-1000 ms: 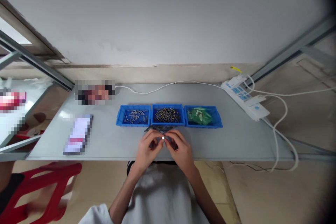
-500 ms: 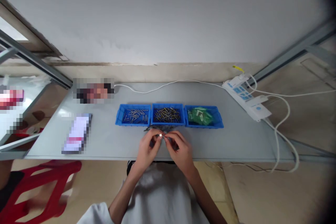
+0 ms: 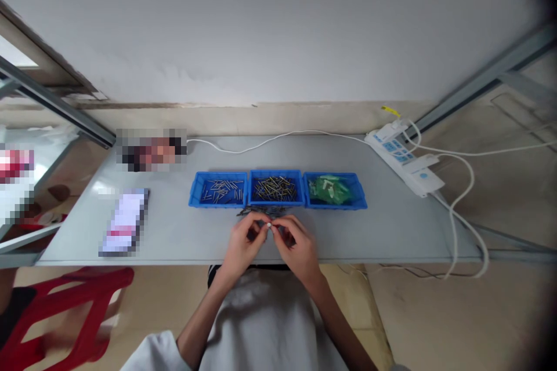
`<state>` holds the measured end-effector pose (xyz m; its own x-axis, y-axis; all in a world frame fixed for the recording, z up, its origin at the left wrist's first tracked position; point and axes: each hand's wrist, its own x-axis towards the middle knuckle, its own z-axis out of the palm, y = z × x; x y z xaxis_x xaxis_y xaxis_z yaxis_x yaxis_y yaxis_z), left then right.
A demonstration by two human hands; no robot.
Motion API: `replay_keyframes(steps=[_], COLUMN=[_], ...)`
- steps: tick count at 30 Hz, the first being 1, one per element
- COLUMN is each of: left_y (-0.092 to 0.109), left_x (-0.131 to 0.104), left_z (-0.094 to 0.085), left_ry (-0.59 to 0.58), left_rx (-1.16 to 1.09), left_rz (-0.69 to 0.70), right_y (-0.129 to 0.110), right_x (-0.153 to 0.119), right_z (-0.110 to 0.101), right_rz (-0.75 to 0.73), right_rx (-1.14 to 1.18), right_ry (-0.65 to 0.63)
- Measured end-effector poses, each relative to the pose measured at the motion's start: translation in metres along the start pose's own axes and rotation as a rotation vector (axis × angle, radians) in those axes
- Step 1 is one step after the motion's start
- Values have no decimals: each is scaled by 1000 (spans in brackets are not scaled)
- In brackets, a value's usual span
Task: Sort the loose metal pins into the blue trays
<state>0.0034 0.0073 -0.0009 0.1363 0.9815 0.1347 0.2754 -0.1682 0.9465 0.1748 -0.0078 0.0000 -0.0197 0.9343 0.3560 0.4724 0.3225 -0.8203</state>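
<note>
My left hand (image 3: 244, 244) and my right hand (image 3: 298, 247) meet fingertip to fingertip above the table's front half. Both are closed in a pinch at a tiny white piece (image 3: 268, 225), whose exact kind is too small to tell. Just beyond my fingers lies a loose pile of thin dark metal rods (image 3: 261, 210). Three blue bins stand in a row behind it. Short silver pins lie in the left bin (image 3: 216, 206), and longer dark and brassy rods fill the middle bin (image 3: 275, 173). The right bin (image 3: 336, 207) holds a green plastic bag (image 3: 328, 191) with white pieces.
A phone-like object (image 3: 125, 222), partly pixelated, lies at the table's left. Behind it is a blurred-out item (image 3: 152, 151) with a white cable running along the wall. A white power strip (image 3: 404, 159) with cables sits at the right. A red stool (image 3: 82, 307) stands lower left.
The view has shifted slightly. At the fingertips, the small white piece now sits squarely between both hands, where it was nearer my left fingers. The bins and pile look unchanged.
</note>
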Motion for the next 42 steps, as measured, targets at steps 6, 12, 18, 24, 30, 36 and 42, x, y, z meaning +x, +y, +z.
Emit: replay_keyframes(steps=[6, 12, 18, 24, 30, 36, 42], left_y=[2, 2, 5, 25, 30, 25, 16], left_x=[-2, -2, -13, 5, 29, 3, -8], left_z=[-1, 1, -4, -51, -76, -44, 2], left_ry=[23, 38, 271, 693, 654, 487, -34], left_rx=[-1, -3, 53, 434, 770, 512, 178], left_rz=[-23, -14, 16, 137, 159, 315, 304], right_y=[-3, -4, 4, 15, 25, 10, -8], right_x=[1, 1, -2, -7, -10, -5, 0], right_z=[-2, -2, -2, -19, -24, -26, -25], right_rz=[-20, -38, -30, -43, -31, -8, -30], right_rx=[-8, -43, -169, -337, -407, -273, -123], right_ry=[-4, 7, 103, 51, -10, -21, -30])
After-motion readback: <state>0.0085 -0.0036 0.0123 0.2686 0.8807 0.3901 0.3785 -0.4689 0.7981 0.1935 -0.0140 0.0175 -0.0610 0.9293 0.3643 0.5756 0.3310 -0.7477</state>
